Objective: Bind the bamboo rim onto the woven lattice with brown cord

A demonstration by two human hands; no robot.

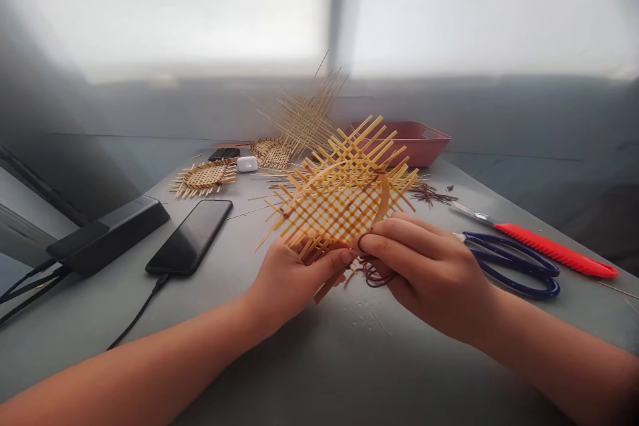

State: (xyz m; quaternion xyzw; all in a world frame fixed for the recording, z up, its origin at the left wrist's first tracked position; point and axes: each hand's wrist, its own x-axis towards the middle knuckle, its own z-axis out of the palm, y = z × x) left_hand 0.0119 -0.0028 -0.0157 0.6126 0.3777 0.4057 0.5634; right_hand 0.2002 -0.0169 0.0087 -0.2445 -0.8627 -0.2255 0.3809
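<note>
A yellow woven lattice of bamboo strips (344, 200), with strip ends sticking out all round, is held tilted above the table. A flat curved strip (383, 196) runs along its right side as a rim, bound at the top with brown cord. My left hand (294, 279) grips the lattice's lower edge, thumb on the near side and fingers partly hidden behind. My right hand (429, 266) is closed at the lower right edge, its fingers pinching thin brown cord (377, 274) that hangs in loops. Both hands' fingertips nearly meet there.
On the grey table (309, 373) lie a phone (190, 237) and power strip (107, 233) at left, dark blue-handled scissors (514, 263) and a red knife (554, 249) at right. Behind are a pink basket (424, 143), loose lattice (304, 120), small woven piece (207, 176) and white case (247, 164).
</note>
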